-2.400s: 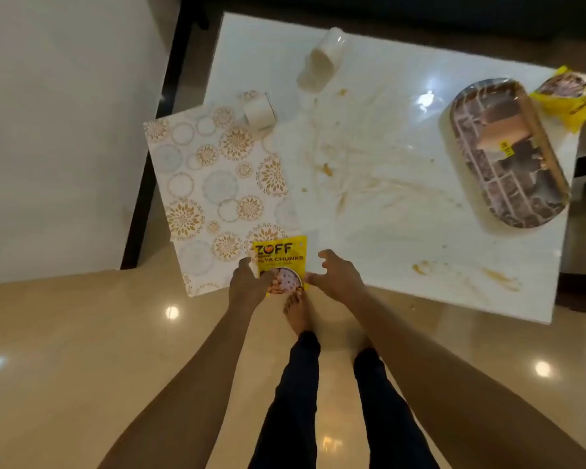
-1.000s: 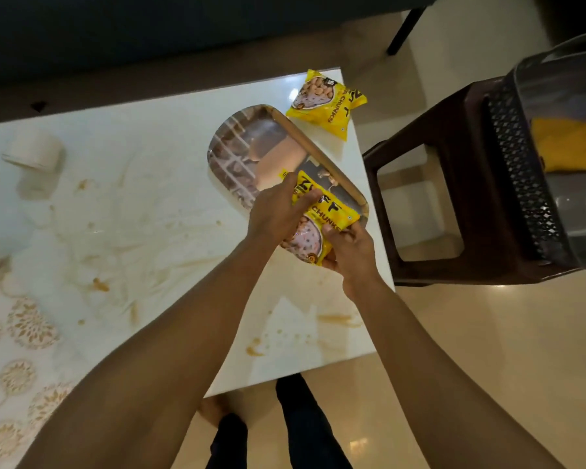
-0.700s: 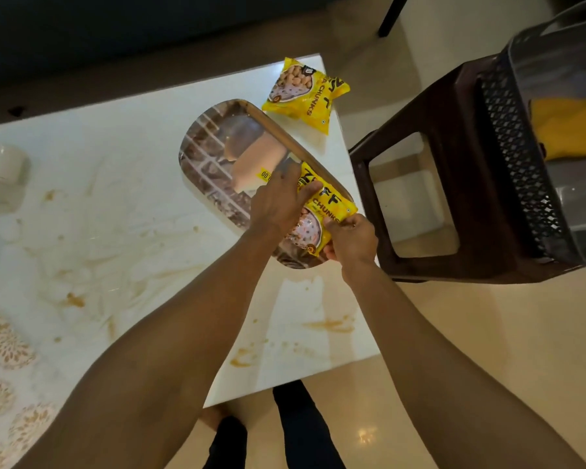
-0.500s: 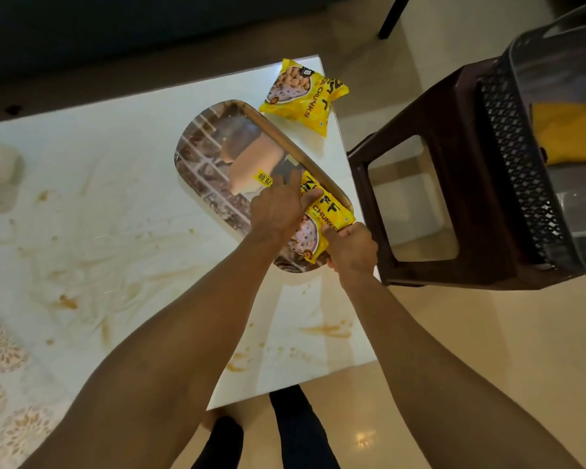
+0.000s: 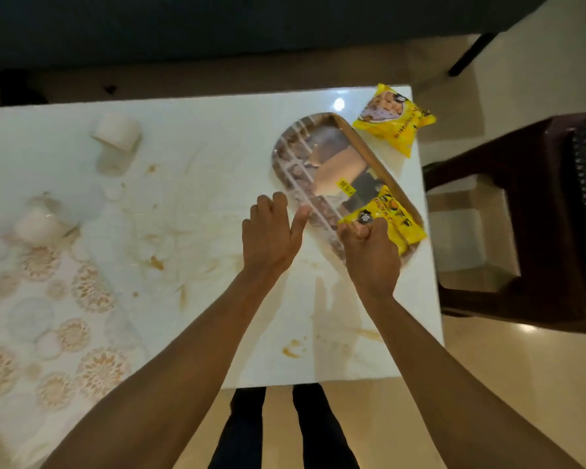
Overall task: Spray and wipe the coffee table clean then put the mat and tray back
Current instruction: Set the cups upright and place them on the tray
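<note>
Since half a second ago our left hand [image 5: 271,235] has let go of the yellow packet [image 5: 384,218] and now hovers with loosely spread fingers just left of the tray [image 5: 298,154]. Our right hand [image 5: 369,252] pinches the packet's near edge, the packet lying on the tray's near end. The tray sits on the stained tabletop [image 5: 197,198]; the mat [image 5: 48,316] lies far left of the tray. A second packet [image 5: 391,120] lies just beyond the tray.

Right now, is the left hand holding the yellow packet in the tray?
No, the left hand hangs free beside the tray; the right hand grips the yellow packet.
</note>
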